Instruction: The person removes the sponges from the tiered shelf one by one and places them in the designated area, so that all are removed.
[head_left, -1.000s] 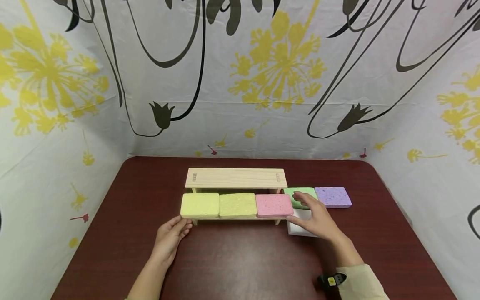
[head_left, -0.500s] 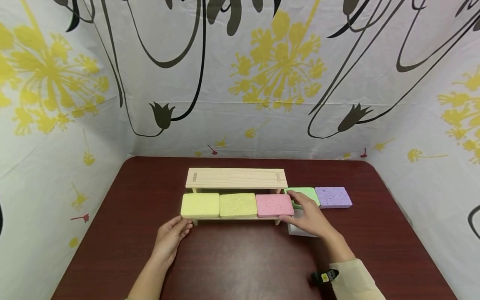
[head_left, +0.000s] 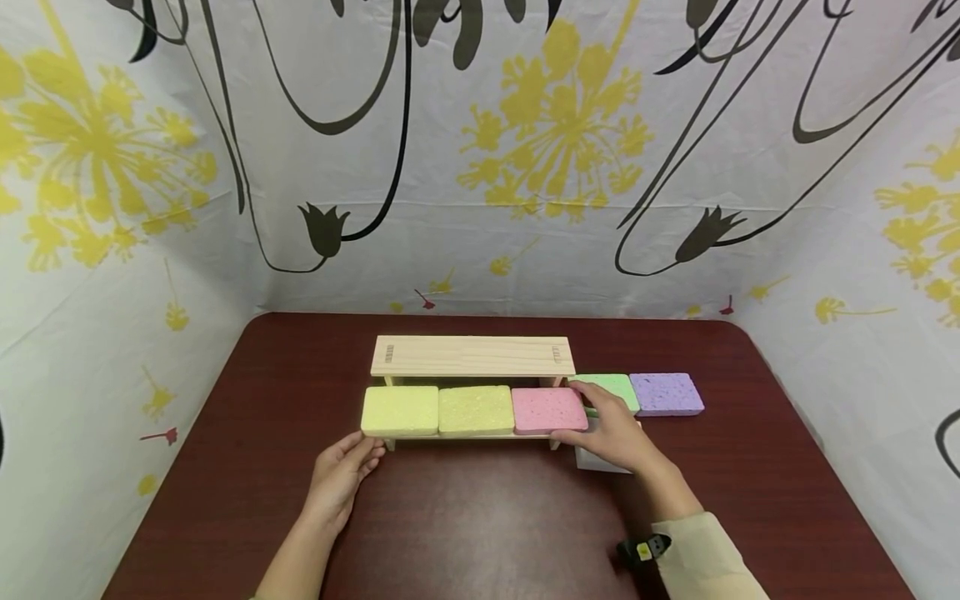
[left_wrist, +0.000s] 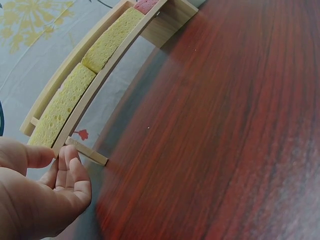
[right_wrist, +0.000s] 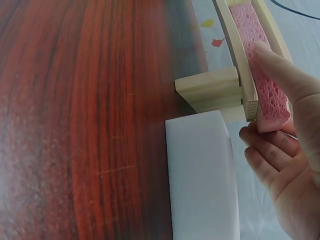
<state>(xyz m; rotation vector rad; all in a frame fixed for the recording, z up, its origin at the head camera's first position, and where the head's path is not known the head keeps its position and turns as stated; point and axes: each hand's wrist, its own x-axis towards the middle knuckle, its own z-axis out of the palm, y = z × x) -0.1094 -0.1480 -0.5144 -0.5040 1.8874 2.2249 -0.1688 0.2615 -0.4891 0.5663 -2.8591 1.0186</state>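
Across the front tier of a light wooden rack (head_left: pixel 472 356) lie two yellow sponges, the left one (head_left: pixel 401 411) and the middle one (head_left: pixel 475 411), with a pink sponge (head_left: pixel 546 410) at the right end. My left hand (head_left: pixel 339 477) pinches the rack's left front corner, thumb beside the yellow sponge and fingers curled below. My right hand (head_left: pixel 617 432) grips the pink sponge at its right end. In the right wrist view, its thumb (right_wrist: pixel 280 70) presses the pink sponge's side while the other fingers curl by the end, partly hidden.
To the right of the rack lie a green sponge (head_left: pixel 624 390), partly behind my right hand, and a purple sponge (head_left: pixel 666 394). A white block (right_wrist: pixel 200 175) stands close to the rack's right leg. Patterned cloth (head_left: pixel 450 167) walls surround the dark red table (head_left: pixel 465 533).
My right hand has moved left and its fingers have closed in on the pink sponge's right end. My left hand stays at the rack's corner.
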